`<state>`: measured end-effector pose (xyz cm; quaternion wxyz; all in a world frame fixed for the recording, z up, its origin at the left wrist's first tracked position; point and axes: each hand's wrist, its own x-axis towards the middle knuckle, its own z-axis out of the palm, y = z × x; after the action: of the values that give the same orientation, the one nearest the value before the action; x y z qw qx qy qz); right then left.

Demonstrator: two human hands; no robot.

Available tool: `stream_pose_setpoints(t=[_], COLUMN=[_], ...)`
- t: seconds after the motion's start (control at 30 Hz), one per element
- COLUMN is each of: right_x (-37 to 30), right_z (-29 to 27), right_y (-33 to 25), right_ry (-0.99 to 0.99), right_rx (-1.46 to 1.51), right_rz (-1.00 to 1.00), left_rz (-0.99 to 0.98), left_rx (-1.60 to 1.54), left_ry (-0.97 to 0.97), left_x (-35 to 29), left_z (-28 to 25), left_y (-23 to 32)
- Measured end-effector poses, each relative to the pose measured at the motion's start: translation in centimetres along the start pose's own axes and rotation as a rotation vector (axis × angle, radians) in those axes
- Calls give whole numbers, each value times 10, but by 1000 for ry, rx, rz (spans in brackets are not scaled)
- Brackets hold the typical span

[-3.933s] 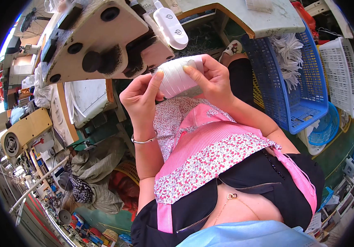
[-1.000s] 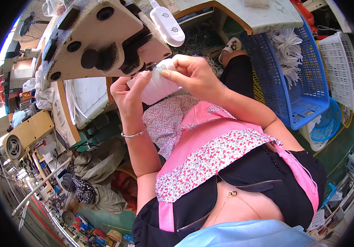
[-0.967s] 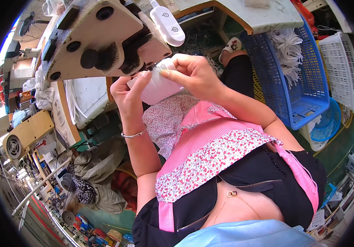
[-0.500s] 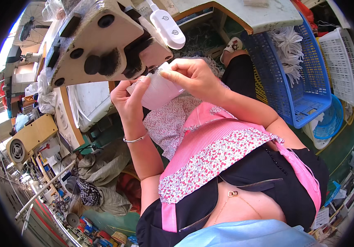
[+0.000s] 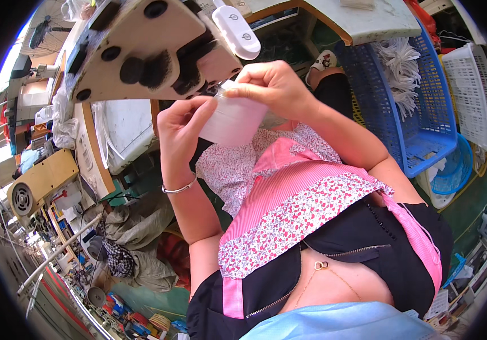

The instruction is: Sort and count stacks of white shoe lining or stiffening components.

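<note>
A thin, see-through white sheet-like piece (image 5: 233,120) hangs below the needle area of a cream-coloured machine head (image 5: 135,62), which looks like an industrial sewing machine. My left hand (image 5: 185,122) pinches its upper left edge between thumb and bent fingers. At the upper right edge, the thumb and fingers of my right hand (image 5: 274,88) close on the same piece. Both hands are right beside the machine's working end, where small metal parts show between them. Whether the piece is cloth or film I cannot tell.
A white control with two buttons (image 5: 236,33) hangs beside the machine. To the right stands a blue basket (image 5: 430,150) holding bundles of white strips (image 5: 399,68), with a white basket (image 5: 470,93) beyond it. A worktable corner (image 5: 373,28) juts in at the top.
The white piece has shifted right and lies flatter to view. Both hands have moved slightly right, the right one also upward, and both still pinch it. The view has shifted a little.
</note>
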<state>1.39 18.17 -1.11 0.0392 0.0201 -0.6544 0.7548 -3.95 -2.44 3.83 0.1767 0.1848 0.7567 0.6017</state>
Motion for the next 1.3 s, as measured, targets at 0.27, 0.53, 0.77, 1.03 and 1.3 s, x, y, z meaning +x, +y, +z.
stream_pose_setpoints(t=[0.27, 0.53, 0.77, 1.03, 1.3], right_x=[24, 32, -13, -12, 4], right_z=[-26, -151, -162, -135, -122], right_y=[-19, 26, 51, 8, -2], right_ry=[-171, -839, 116, 232, 112], right_rx=[-189, -390, 402, 114, -40], right_rz=[-25, 65, 174, 18, -18], left_rz=[23, 11, 17, 48, 12], left_rx=[-30, -234, -220, -221, -367], left_ry=[99, 271, 256, 374, 387], left_x=[-1, -8, -8, -18, -30], left_z=[25, 50, 53, 51, 34], left_y=[-5, -5, -5, -11, -17])
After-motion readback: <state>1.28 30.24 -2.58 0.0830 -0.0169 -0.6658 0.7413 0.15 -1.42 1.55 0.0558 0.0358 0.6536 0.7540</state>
